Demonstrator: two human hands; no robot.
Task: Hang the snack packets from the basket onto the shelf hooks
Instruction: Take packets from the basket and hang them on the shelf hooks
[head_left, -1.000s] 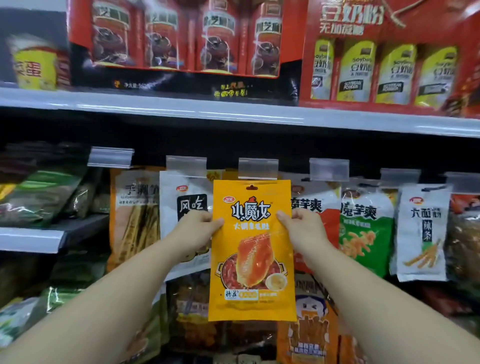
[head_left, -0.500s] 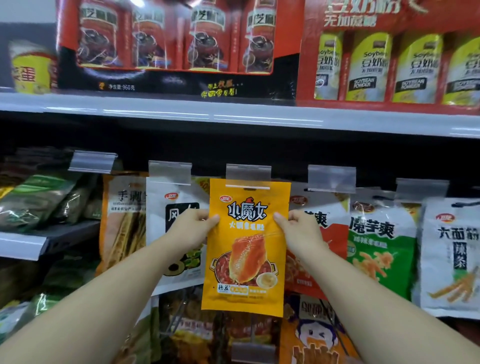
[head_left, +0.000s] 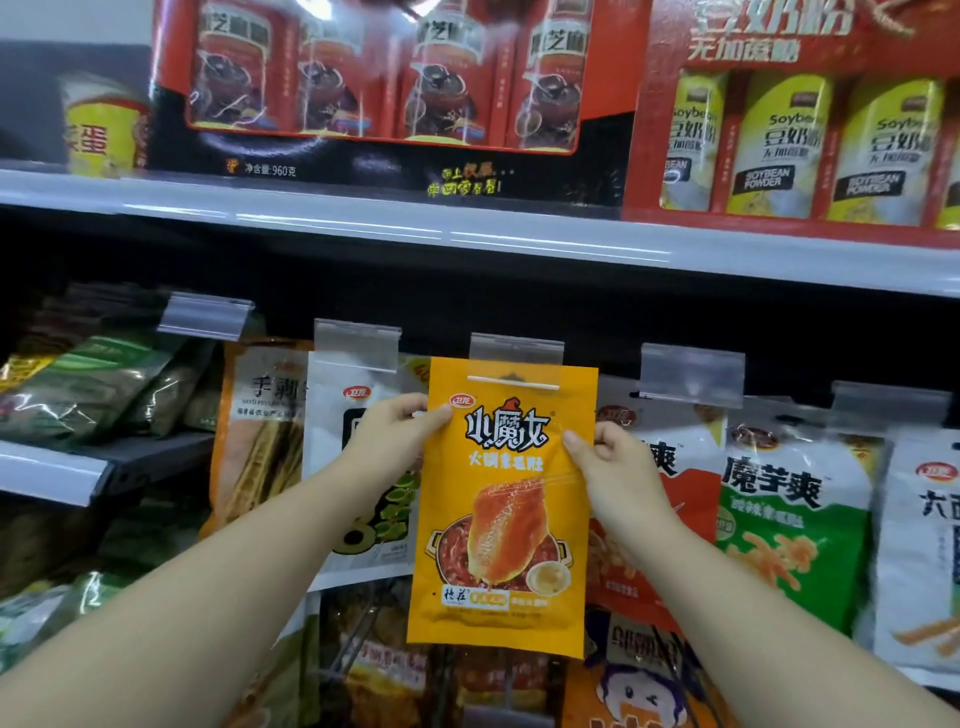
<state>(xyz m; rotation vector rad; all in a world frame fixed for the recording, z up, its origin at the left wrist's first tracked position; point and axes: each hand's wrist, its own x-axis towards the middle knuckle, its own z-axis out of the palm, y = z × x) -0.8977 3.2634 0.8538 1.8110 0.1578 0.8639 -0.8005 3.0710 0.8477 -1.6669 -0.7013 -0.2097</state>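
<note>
Both hands up at the hook row under the upper shelf (head_left: 467, 234). Orange packet (head_left: 501, 509) held upright between them, front face toward the camera, roughly centre of view.

Left hand (head_left: 387, 447): grip is a pinch on the packet's left edge near the top, thumb on the front, other fingers hidden behind. Right hand (head_left: 615, 470): same on the right edge, thumb on the front just beside the printed title, fingers curled behind. Both grips are holding the packet, neither is loose.

Packet's top edge sits just under the clear price tag holder (head_left: 516, 349) of the middle hook. A white bar shows across the top strip of the packet at the hang hole; cannot tell whether the hook is actually through the hole or only lined up with it.

Neighbours on the same row: white packet (head_left: 358, 395) right behind the left hand, tan packet (head_left: 260, 431) further left. To the right, a red and white packet (head_left: 675, 467) behind the right hand, then a green packet (head_left: 789, 525), then another white packet (head_left: 919, 545) at the far right edge. More packets hang on a lower row, partly covered by the orange one and the forearms.

On the upper shelf: red box of cans (head_left: 384, 73) left of centre, red box of soybean powder bags (head_left: 800, 135) on the right. A short side shelf (head_left: 62, 467) at far left carries green bags (head_left: 88, 384).
</note>
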